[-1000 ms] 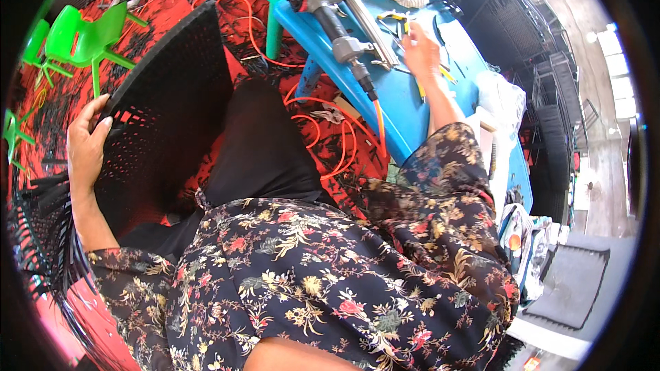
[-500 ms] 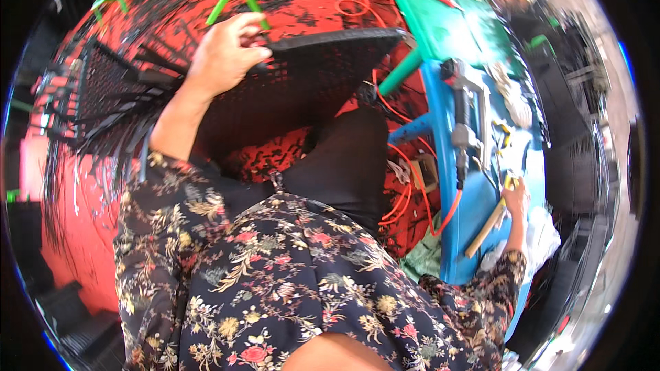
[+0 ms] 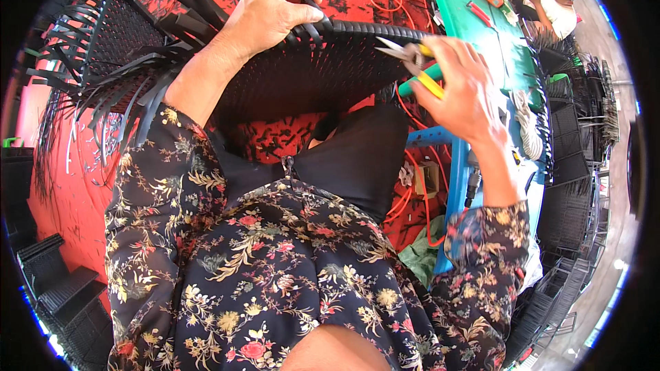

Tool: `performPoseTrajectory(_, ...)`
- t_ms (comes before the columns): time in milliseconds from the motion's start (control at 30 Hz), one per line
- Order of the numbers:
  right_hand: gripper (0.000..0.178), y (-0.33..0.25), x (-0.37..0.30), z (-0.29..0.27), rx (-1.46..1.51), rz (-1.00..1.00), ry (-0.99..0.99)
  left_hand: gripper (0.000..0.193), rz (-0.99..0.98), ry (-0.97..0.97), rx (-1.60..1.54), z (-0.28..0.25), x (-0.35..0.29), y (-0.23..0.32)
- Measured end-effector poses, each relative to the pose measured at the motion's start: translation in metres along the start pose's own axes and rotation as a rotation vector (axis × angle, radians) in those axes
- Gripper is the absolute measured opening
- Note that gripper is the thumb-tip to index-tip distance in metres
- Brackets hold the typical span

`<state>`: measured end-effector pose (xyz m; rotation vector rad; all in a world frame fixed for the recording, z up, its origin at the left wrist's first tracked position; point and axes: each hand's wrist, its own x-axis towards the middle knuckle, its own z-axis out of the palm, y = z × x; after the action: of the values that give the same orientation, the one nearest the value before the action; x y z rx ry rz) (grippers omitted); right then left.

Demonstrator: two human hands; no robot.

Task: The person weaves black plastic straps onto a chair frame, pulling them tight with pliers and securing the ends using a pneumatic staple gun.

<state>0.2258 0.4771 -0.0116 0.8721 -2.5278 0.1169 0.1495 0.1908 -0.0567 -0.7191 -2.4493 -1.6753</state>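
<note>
A black woven panel lies across my lap, with a wrapped edge along its far side. At that edge my left hand is closed, thumb and fingers pinching a short black strip. My right hand is wrapped round yellow-handled snips. Their pointed metal blades are spread and aim left, just above the right part of the panel's edge and apart from my left hand. Loose black strips fan out from the panel's left side, beside my left forearm.
A green table and a blue stool-like table stand at my right; red-handled tool on the green one. An orange hose loops below. Black scraps litter the red floor. A person sits at the far right.
My right hand has come from the blue table to the panel's edge, now with the snips. My left hand has moved up and right, now pinching a strip. The view has shifted.
</note>
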Motion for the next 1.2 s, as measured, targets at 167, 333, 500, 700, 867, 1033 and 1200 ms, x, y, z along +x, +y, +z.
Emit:
performPoseTrajectory(167,0.045,0.002,0.027,0.022,-0.154,-0.099,0.039,0.013,0.036,-0.04,-0.069,-0.006,-0.001,-0.008)
performPoseTrajectory(333,0.045,0.002,0.038,0.034,-0.198,-0.158,0.051,0.009,-0.06,-0.021,-0.194,-0.002,-0.003,0.004)
performPoseTrajectory(500,0.045,0.005,0.047,0.04,-0.289,-0.224,0.084,0.011,-0.011,-0.094,-0.345,-0.006,-0.002,-0.001)
performPoseTrajectory(700,0.064,0.004,0.043,0.041,-0.324,-0.243,0.109,0.014,0.147,-0.185,-0.203,-0.012,-0.004,-0.001)
performPoseTrajectory(867,0.067,0.011,0.043,0.049,-0.362,-0.264,0.111,0.015,0.157,-0.209,-0.188,-0.014,-0.004,0.003)
performPoseTrajectory(1033,0.054,-0.001,0.048,0.032,-0.419,-0.297,0.11,0.014,0.263,-0.214,-0.065,-0.013,-0.006,0.012)
performPoseTrajectory(1200,0.056,-0.001,0.041,0.039,-0.268,-0.287,0.182,0.013,0.372,-0.248,0.058,-0.008,-0.005,0.014)
